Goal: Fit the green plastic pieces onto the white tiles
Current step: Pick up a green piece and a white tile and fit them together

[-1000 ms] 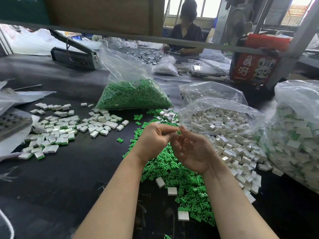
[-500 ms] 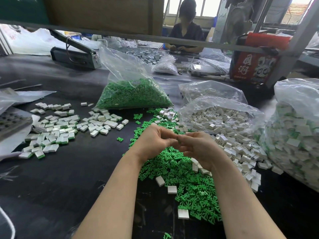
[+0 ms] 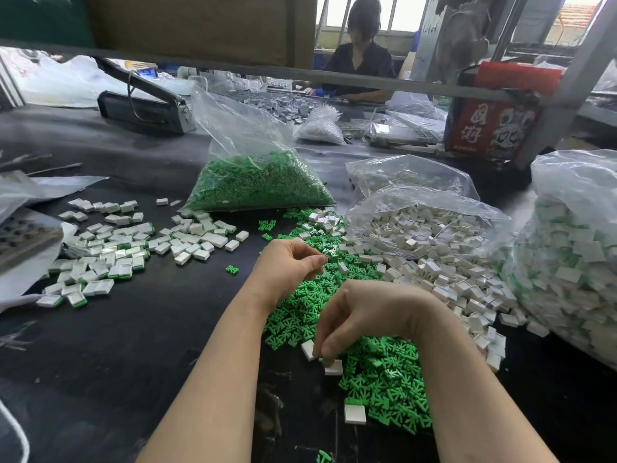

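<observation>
Head view: right hand (image 3: 364,315) pinching a white tile (image 3: 309,349) off the green pieces (image 3: 384,372); left hand (image 3: 287,265) curled, contents unclear.

Two bare forearms and hands, seen from the head camera

The left hand (image 3: 289,266) and the right hand (image 3: 364,315) wear no gloves. No sleeve covers either forearm up to the picture's lower edge. No ring, watch or bracelet shows on the fingers or wrists. The fingernails that show are short and plain.
</observation>
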`<control>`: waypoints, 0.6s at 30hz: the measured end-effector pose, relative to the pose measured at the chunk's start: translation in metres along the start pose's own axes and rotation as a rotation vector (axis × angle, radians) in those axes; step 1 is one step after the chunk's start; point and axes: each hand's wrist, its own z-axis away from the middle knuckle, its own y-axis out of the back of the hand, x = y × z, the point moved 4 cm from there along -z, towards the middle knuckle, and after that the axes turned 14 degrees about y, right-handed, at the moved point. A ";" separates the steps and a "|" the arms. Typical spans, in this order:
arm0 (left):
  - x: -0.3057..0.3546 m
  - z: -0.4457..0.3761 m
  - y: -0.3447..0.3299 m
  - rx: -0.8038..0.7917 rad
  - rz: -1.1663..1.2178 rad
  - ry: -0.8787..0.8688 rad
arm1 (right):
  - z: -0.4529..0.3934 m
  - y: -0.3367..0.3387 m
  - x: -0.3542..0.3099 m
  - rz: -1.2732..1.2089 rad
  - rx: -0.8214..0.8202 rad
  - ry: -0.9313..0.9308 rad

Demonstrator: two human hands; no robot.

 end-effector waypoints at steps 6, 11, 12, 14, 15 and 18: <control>0.000 0.001 0.002 0.013 -0.026 0.005 | -0.001 0.003 -0.002 0.039 0.032 0.018; -0.001 0.000 0.002 0.018 -0.049 0.004 | 0.000 0.003 -0.005 -0.005 0.005 0.012; -0.001 0.000 0.001 0.018 -0.053 0.005 | -0.001 -0.002 -0.007 0.004 -0.070 -0.001; -0.001 0.000 0.001 0.019 -0.055 0.009 | -0.004 -0.006 -0.007 0.054 -0.105 -0.026; -0.001 0.000 0.001 0.019 -0.049 0.010 | -0.006 -0.004 -0.006 0.082 -0.054 -0.040; 0.001 0.001 0.002 0.017 -0.029 0.007 | -0.006 0.009 0.002 0.173 0.207 -0.096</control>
